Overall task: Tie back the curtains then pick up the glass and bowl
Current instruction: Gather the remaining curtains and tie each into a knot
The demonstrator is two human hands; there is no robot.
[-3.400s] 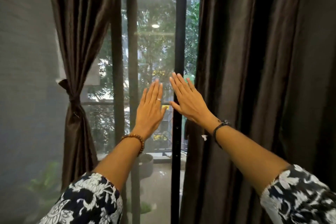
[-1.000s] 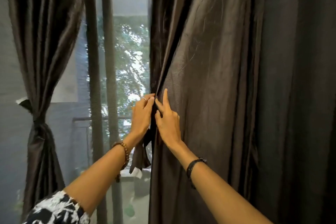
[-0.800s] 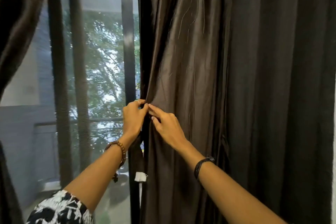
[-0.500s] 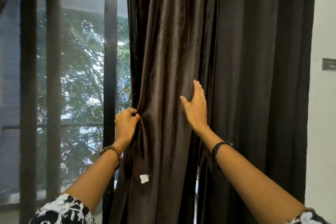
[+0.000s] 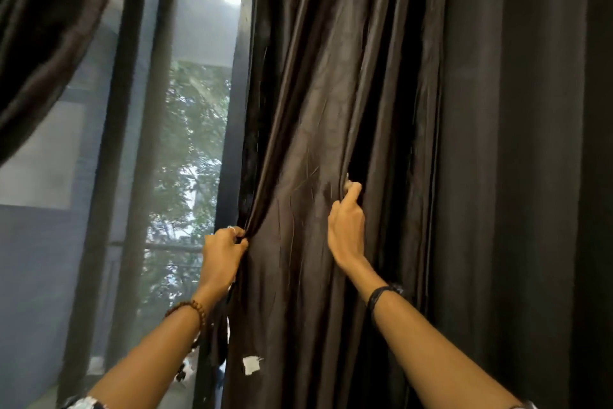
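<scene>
The right curtain (image 5: 298,130), dark brown and shiny, hangs in loose folds in front of me. My left hand (image 5: 221,254) is shut on its left edge at about waist height. My right hand (image 5: 345,226) is curled around a fold further right, with its fingertips tucked behind the cloth. Between my two hands the cloth is bunched. The left curtain (image 5: 43,30) shows at the top left corner. No glass or bowl is in view.
A tall window (image 5: 185,159) with dark frame bars (image 5: 112,176) fills the left half, with trees outside. A small white tag (image 5: 251,365) hangs low on the curtain. A darker curtain panel (image 5: 517,176) covers the right side.
My right hand went from lying flat on the curtain to gripping a fold further right. My left hand keeps its hold on the edge. The view has tilted up and left.
</scene>
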